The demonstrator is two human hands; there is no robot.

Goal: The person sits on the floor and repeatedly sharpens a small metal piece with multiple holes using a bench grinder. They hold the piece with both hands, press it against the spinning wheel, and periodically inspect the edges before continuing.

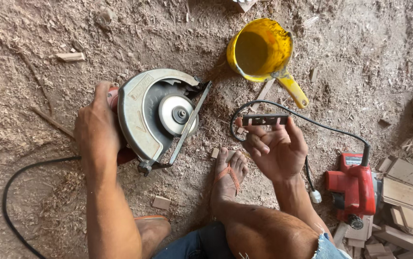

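The left hand (pixel 96 125) reaches forward, closed around the circular saw (pixel 156 115) tipped on its side on the sawdust floor (pixel 33 48). The right hand (pixel 276 146), palm up and half open, pinches one small flat metal plate (pixel 265 119) at its fingertips. One red planer (pixel 353 187) and one yellow jug (pixel 261 50) lie nearby.

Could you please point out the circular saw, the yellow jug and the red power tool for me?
circular saw (pixel 141 112), head view, on its metal blade guard.
yellow jug (pixel 259 48), head view, on its inside.
red power tool (pixel 357 184), head view, on its body.
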